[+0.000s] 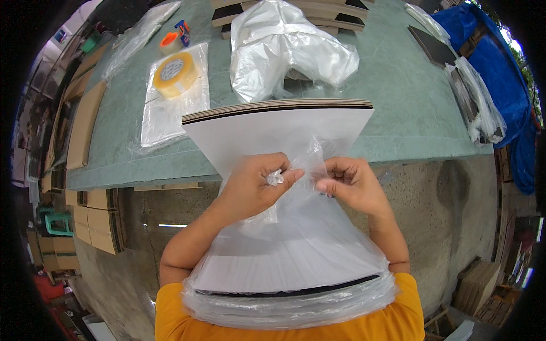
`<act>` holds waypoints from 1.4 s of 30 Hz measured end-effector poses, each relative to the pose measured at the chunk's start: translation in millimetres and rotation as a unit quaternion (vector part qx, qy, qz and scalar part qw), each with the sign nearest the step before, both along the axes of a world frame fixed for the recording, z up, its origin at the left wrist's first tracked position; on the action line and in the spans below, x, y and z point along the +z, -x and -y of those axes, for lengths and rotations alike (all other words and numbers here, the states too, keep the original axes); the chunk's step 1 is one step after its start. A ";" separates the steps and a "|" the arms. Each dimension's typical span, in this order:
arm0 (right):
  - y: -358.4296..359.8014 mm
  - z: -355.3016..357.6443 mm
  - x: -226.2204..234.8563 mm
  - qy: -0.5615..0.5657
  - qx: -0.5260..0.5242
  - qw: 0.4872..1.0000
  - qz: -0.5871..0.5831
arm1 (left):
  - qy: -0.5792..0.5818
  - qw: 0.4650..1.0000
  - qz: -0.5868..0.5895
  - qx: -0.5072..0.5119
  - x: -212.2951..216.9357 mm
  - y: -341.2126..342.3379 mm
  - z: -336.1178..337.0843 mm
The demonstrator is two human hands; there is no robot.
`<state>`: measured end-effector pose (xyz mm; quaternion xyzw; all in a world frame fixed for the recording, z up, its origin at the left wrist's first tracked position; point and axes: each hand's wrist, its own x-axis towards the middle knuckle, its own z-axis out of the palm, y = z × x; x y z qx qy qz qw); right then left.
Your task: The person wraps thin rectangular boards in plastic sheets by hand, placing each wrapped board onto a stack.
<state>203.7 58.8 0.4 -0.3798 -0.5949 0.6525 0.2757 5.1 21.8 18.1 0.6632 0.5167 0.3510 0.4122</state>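
Observation:
A stack of flat boards with a white face point(239, 131) rests at the table's near edge, its layered brown and black edges facing away. Clear plastic film point(316, 156) lies over the lower part of the white face. My left hand point(253, 179) is closed on a bunched piece of this film, which pokes out beside the thumb. Just to its right, my right hand point(354, 184) pinches another part between thumb and curled fingers. Nearest my chest, a white, dark-edged face point(284, 270) shows under gathered film. Whether it belongs to the same stack I cannot tell.
On the green table point(398, 102) lie a crumpled plastic bag point(284, 51), a roll of clear tape point(176, 75) on flat plastic bags point(156, 122), and an orange tape roll point(169, 43). Plastic-covered dark boards point(469, 102) lie right; cardboard boxes point(99, 227) stand lower left.

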 end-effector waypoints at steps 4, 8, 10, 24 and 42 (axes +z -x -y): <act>-0.8 -2.6 -1.7 -0.018 -0.012 1.000 -0.001 | -0.059 0.998 0.007 -0.025 -3.6 2.4 -1.1; -5.0 -4.3 -0.5 0.056 -0.024 0.992 -0.112 | -0.096 0.993 0.015 0.068 -2.5 17.5 -1.7; -3.2 -3.6 -0.1 0.055 -0.029 0.990 -0.126 | -0.054 0.994 0.057 0.075 9.1 21.1 1.9; -24.1 -8.7 -0.4 0.081 -0.020 0.964 -0.252 | -0.105 0.969 -0.072 0.214 -33.6 64.3 15.2; -1.1 -5.0 23.7 0.175 0.107 0.942 -0.265 | 0.083 0.974 0.207 -0.032 13.8 5.5 10.7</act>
